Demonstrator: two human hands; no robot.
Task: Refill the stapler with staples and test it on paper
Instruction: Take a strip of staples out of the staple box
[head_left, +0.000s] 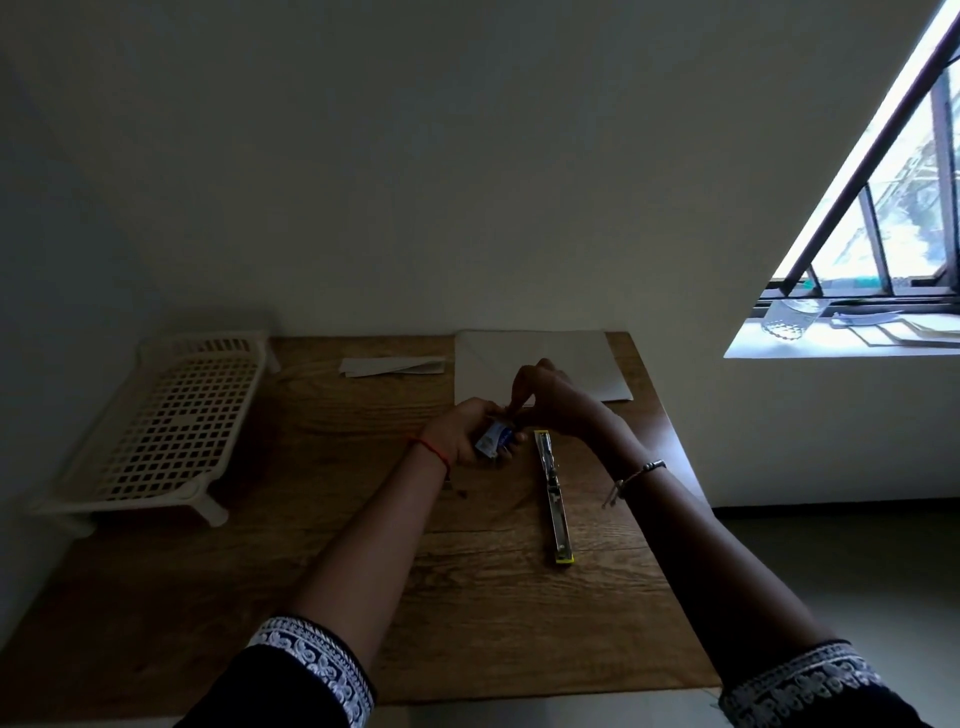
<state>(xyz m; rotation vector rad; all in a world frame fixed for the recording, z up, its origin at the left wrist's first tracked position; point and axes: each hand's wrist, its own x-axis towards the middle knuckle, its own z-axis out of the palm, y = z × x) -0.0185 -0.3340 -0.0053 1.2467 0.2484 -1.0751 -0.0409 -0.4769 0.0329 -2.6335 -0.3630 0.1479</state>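
Observation:
The stapler (554, 499) lies opened out flat on the wooden table (260, 597), a long metal strip with yellow ends, just right of my hands. My left hand (460, 435) is closed around a small blue and white staple box (496, 439). My right hand (553, 397) reaches over from the right, its fingertips pinched at the top of the box; what they hold is too small and dark to make out. A large white sheet of paper (571, 358) lies at the far edge behind my hands.
A white plastic lattice rack (171, 421) stands on the left part of the table. A folded paper (392, 366) lies at the back centre. The wall runs along the far edge. A window sill with a glass (789, 317) is at the right.

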